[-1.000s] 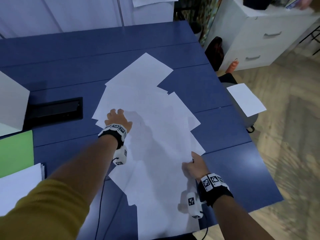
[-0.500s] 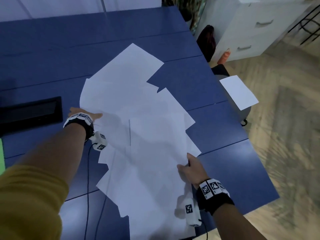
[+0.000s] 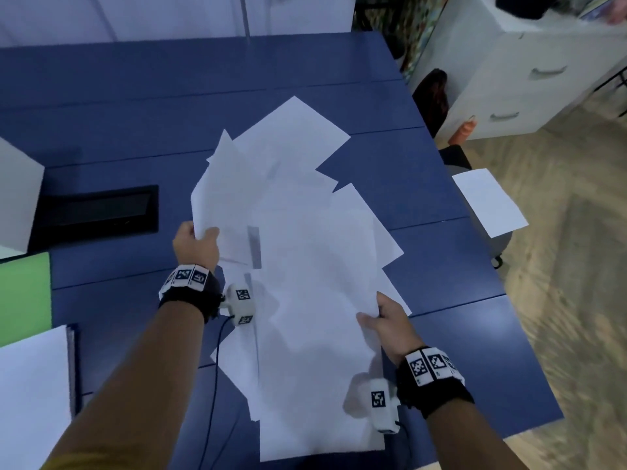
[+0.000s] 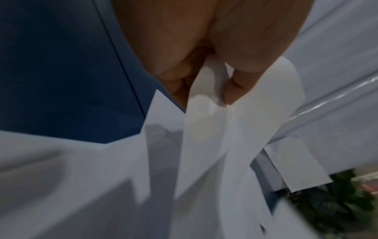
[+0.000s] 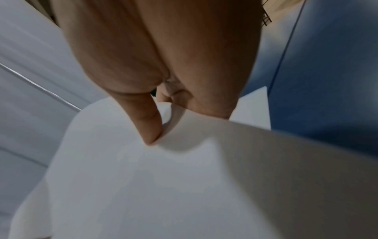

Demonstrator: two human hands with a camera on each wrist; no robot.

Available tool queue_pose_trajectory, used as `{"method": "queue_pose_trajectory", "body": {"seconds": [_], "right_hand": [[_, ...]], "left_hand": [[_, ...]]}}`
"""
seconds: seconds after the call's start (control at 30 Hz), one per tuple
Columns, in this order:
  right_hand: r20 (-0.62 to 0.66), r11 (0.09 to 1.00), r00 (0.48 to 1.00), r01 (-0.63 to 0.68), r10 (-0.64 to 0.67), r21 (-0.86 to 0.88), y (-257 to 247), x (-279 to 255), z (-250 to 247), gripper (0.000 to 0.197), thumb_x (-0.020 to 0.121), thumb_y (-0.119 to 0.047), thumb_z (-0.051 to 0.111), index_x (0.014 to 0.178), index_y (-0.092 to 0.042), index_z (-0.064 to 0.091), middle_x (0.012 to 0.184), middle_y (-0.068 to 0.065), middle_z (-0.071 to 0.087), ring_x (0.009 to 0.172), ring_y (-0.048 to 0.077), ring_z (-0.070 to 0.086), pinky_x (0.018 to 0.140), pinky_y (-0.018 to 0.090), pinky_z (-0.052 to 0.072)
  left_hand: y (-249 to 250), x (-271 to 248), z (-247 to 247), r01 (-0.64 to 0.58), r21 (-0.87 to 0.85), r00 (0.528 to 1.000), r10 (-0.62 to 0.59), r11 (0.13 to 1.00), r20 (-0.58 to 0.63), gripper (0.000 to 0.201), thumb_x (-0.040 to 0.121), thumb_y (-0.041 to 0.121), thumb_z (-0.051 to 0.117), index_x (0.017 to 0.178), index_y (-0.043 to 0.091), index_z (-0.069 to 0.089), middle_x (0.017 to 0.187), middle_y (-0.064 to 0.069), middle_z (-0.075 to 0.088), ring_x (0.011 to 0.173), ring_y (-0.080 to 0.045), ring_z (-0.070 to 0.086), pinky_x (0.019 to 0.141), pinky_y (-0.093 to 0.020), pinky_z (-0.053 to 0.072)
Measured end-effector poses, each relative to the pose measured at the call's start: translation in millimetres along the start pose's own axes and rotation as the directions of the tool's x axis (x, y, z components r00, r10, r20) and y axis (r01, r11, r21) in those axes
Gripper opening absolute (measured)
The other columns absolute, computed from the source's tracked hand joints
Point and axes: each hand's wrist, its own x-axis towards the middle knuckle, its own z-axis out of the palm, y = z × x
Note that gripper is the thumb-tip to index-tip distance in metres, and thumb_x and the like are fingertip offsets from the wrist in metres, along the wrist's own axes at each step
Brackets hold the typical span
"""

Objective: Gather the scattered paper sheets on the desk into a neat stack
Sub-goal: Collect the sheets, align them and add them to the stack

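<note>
Both hands' fingers (image 4: 235, 90) round sheets (image 3: 305, 266)

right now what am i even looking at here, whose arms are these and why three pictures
No machine here: a person works with bare hands, wearing a camera on the head and one on each wrist. The wide picture is from the head camera; the two close-ups look along each hand. On the blue desk lies a loose spread of white paper sheets. The left hand pinches the sheets' left edge, and the right hand pinches their right edge. A green folder lies at the far left.
</note>
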Motion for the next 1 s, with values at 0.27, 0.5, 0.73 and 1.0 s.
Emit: {"method": "queue_pose_trajectory", "body": {"seconds": [0.27,0.5,0.73,1.0], "right_hand": [[0.148,0.962,0.984,0.053,-0.095,0.269,-41.6,-20.4,-13.1,0.042,0.073,-0.003,0.072,0.113,-0.001,0.065,0.115,0.017,0.07,0.105,0.031,0.068,0.09,0.042,0.053],[0.072,0.997,0.995,0.059,-0.062,0.042,-16.8,6.5,17.9,0.046,0.084,-0.001,0.069,0.125,-0.02,0.06,0.127,0.001,0.066,0.117,0.02,0.06,0.103,0.04,0.046],[0.064,0.986,0.988,-0.138,0.144,-0.092,19.5,7.5,45.6,0.016,0.081,-0.008,0.077,0.096,-0.007,0.073,0.104,0.011,0.075,0.102,0.029,0.069,0.092,0.042,0.055],[-0.099,0.975,0.992,-0.099,0.08,-0.199,10.6,4.2,31.9,0.048,0.081,-0.021,0.077,0.06,-0.017,0.034,0.061,0.002,0.032,0.058,0.017,0.034,0.057,0.026,0.028]], "left_hand": [[-22.1,-52.2,-63.1,0.006,-0.119,0.928,0.039,0.993,0.372,0.028,0.086,-0.001,0.063,0.11,0.013,0.068,0.099,0.002,0.073,0.086,-0.015,0.07,0.071,-0.025,0.055],[-26.2,-78.9,-69.3,-0.143,0.193,0.645,-0.057,0.971,0.762,0.022,0.09,0.006,0.063,0.103,0.021,0.072,0.103,0.006,0.073,0.096,-0.014,0.068,0.086,-0.029,0.054],[-37.1,-115.4,-70.3,0.405,-0.052,0.646,-0.246,0.913,0.723,0.036,0.091,0.022,0.064,0.126,0.015,0.064,0.114,-0.007,0.072,0.102,-0.024,0.068,0.095,-0.042,0.05],[-73.5,-169.1,-81.3,0.338,-0.081,0.795,-0.238,0.938,0.558,0.056,0.08,0.065,0.063,0.119,0.024,0.062,0.116,0.007,0.07,0.108,-0.013,0.065,0.101,-0.046,0.048]]}}
